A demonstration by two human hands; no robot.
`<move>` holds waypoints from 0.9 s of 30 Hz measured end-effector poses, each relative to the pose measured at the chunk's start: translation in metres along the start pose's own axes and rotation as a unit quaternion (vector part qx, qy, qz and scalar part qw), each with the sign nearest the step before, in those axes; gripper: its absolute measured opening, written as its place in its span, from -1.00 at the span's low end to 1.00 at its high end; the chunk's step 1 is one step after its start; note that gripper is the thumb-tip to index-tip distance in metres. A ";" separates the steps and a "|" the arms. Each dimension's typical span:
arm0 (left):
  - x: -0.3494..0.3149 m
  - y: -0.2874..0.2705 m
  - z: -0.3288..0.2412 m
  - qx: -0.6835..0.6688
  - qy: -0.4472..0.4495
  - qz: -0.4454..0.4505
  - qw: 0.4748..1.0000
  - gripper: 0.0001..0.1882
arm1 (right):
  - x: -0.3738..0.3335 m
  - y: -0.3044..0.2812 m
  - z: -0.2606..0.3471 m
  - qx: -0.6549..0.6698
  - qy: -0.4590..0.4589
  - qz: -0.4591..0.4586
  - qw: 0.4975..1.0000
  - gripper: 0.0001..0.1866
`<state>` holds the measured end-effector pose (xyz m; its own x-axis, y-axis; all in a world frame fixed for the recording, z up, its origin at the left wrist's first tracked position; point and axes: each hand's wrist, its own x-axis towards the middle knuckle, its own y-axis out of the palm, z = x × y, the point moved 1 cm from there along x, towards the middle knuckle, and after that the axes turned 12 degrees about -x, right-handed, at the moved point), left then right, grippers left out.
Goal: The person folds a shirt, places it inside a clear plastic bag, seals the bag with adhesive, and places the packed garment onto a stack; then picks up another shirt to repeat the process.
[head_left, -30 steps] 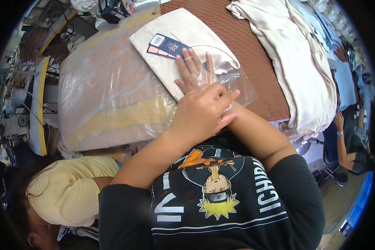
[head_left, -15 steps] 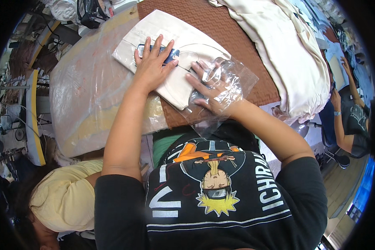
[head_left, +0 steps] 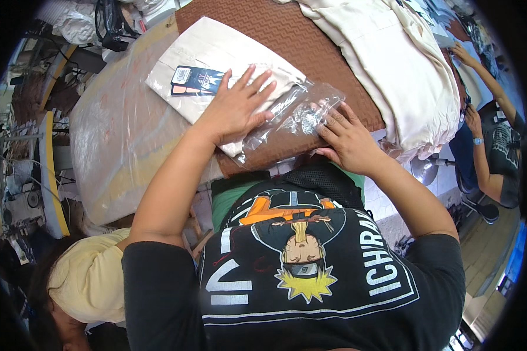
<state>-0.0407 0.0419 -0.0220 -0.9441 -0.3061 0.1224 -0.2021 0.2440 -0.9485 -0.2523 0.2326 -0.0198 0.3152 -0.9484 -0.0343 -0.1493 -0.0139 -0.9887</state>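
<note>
Container: one clear plastic bag (head_left: 293, 114), lying near the table edge in front of the person. Contents: a folded cream garment (head_left: 216, 47), flat and set at a slant, filling most of the bag. The bag's slack, wrinkled end extends past the garment toward the person's right. Beneath it lie a brown textured cover (head_left: 240, 17) and, on the left side, a padded surface wrapped in clear film (head_left: 123, 128).

Grip: the left hand (head_left: 235, 111) is open, palm down, fingers spread over the bagged garment. The right hand (head_left: 348, 137) has its fingertips on the bag's slack end, thumb apart; whether it pinches the film cannot be determined.

Labels: a dark blue hang tag (head_left: 204, 77) rests on the garment, bearing pale lettering and a white sticker (head_left: 181, 75) with bars and fine print. An orange strip (head_left: 184, 91) shows along its lower edge. The left fingertips are at the tag's right end. The person's black T-shirt (head_left: 357, 316) carries a cartoon figure and bold white lettering, upside down in this view.
</note>
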 end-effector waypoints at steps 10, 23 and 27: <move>0.015 -0.011 -0.004 -0.004 0.026 -0.027 0.999 -0.42 | -0.016 -0.002 -0.028 0.037 0.065 -0.162 0.984 -0.74; 0.149 -0.036 -0.022 0.063 -0.064 0.446 0.891 -0.40 | -0.049 -0.005 -0.033 0.239 0.244 -0.211 0.916 -0.78; 0.141 -0.100 -0.013 -0.122 -0.033 0.369 0.921 -0.54 | -0.041 -0.026 -0.058 0.377 0.289 -0.206 0.855 -0.76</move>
<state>-0.1566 -0.0136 0.0935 -0.8312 -0.0278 -0.5553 0.4281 0.6053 -0.6711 -0.3155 0.2532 0.0161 -0.3538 -0.9133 0.2016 0.5781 -0.3830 -0.7205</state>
